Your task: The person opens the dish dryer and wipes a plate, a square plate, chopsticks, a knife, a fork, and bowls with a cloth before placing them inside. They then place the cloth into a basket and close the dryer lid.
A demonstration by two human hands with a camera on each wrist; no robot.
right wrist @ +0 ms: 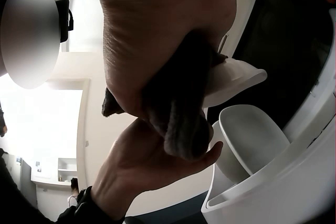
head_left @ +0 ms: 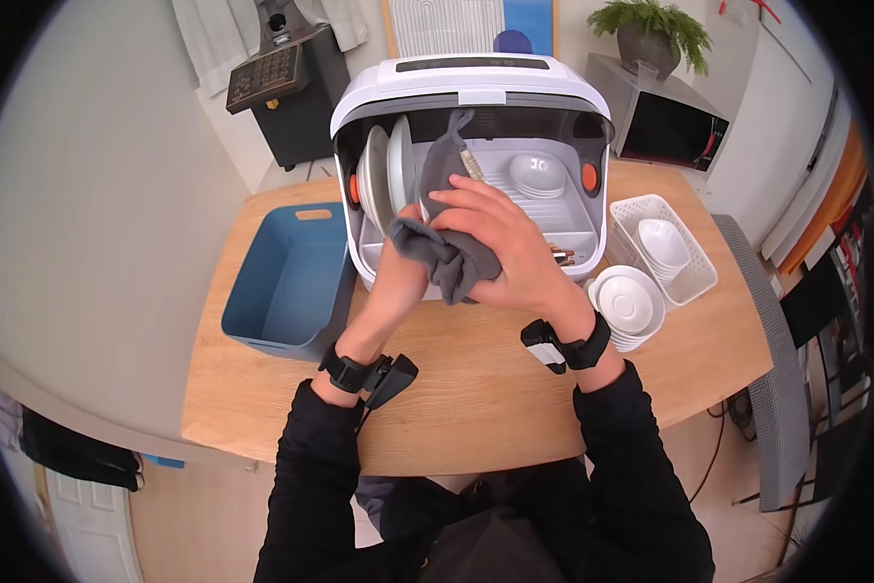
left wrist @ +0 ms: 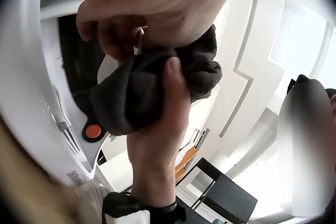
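In front of the open white dish cabinet (head_left: 364, 255), both hands meet around a bunched dark grey cloth (head_left: 446, 255). My right hand (head_left: 514, 248) grips the cloth from the right, its fingers spread over the top. My left hand (head_left: 403, 277), mostly hidden behind the cloth, holds a pale dish, seen as a white piece (right wrist: 236, 79) in the right wrist view. The left wrist view shows curled left fingers (left wrist: 113, 37) near this dish and the right thumb (left wrist: 173, 77) pressing the cloth. The dish's full shape is covered.
Plates (head_left: 374, 180) stand upright at the cabinet's left; bowls (head_left: 537, 175) sit inside at right. A blue bin (head_left: 286, 277) stands left. On the right are stacked white dishes (head_left: 627, 301) and a white basket (head_left: 694, 277) holding bowls, with a microwave (head_left: 665, 121) behind.
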